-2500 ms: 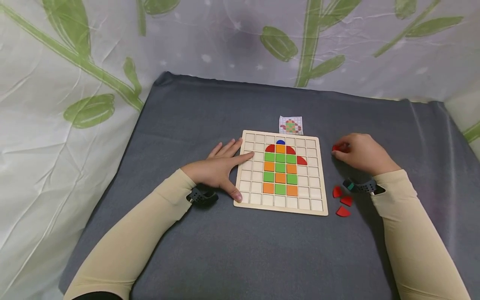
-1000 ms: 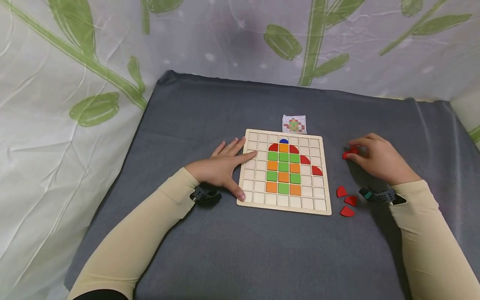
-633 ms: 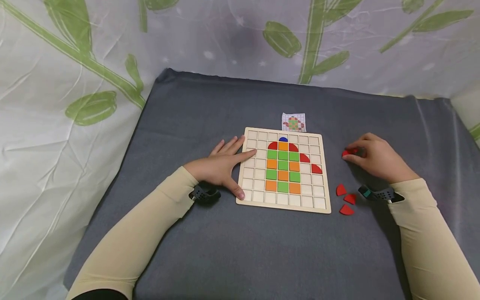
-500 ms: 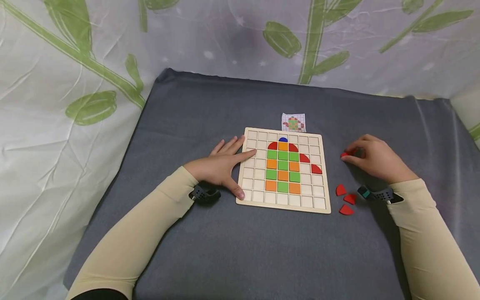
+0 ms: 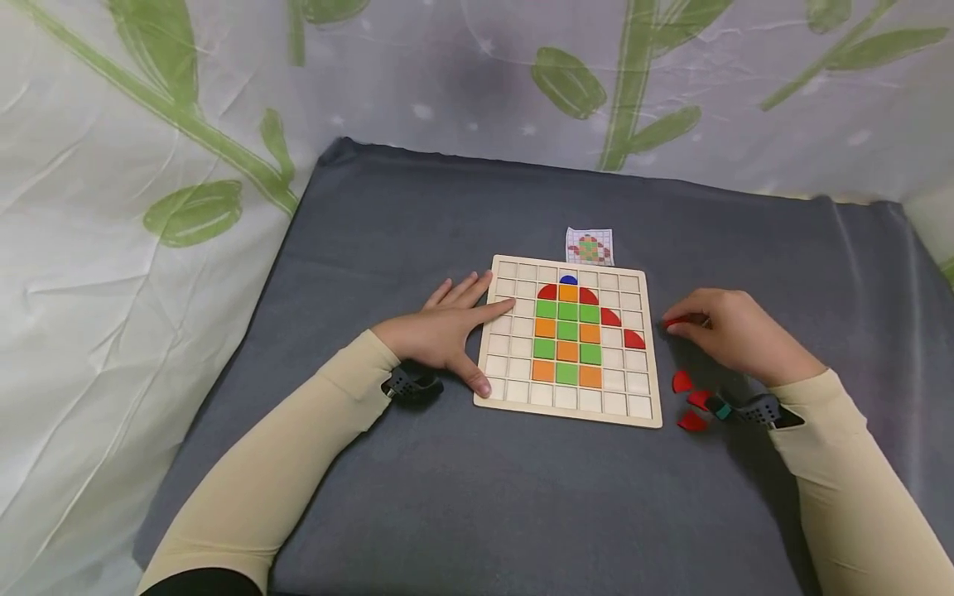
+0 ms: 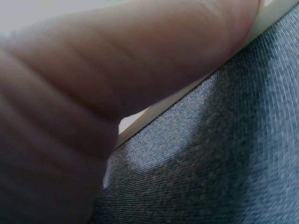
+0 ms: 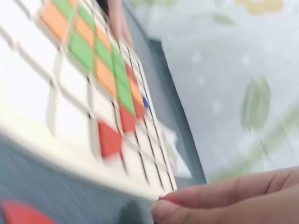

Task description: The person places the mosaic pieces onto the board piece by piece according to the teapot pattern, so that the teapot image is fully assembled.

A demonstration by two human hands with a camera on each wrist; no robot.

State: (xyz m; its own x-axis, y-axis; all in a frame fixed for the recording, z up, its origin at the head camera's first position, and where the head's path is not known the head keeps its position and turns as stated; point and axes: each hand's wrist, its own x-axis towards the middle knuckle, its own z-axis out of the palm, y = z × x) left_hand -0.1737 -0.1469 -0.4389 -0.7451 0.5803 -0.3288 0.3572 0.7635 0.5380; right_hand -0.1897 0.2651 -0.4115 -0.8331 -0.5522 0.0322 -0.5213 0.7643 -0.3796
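Observation:
My left hand [image 5: 447, 335] lies with spread fingers over the left edge of a wooden grid board [image 5: 570, 420]. Its thumb [image 6: 187, 51] presses along the board's rim in the left wrist view. Green and orange square tiles fill the board's middle columns, topped by a blue half-round tile [image 5: 569, 280]. Red quarter-round tiles, among them the outermost one [image 5: 634, 339], step down on the right. Just right of the board, my right hand [image 5: 745, 335] pinches a small red tile [image 5: 676, 321] between thumb and fingers; its tip shows in the right wrist view, mostly covered.
Three loose red quarter-round tiles, one of them nearest the front [image 5: 692, 420], lie right of the board below my right hand. A small printed pattern card [image 5: 590, 247] sits behind the board. Grey cloth [image 5: 447, 497] covers the table, with a patterned curtain [image 5: 477, 74] behind.
A red tile has been added at the board's right side. My right hand moved right, took another red tile, and has come back left and nearer. My left hand stayed on the board.

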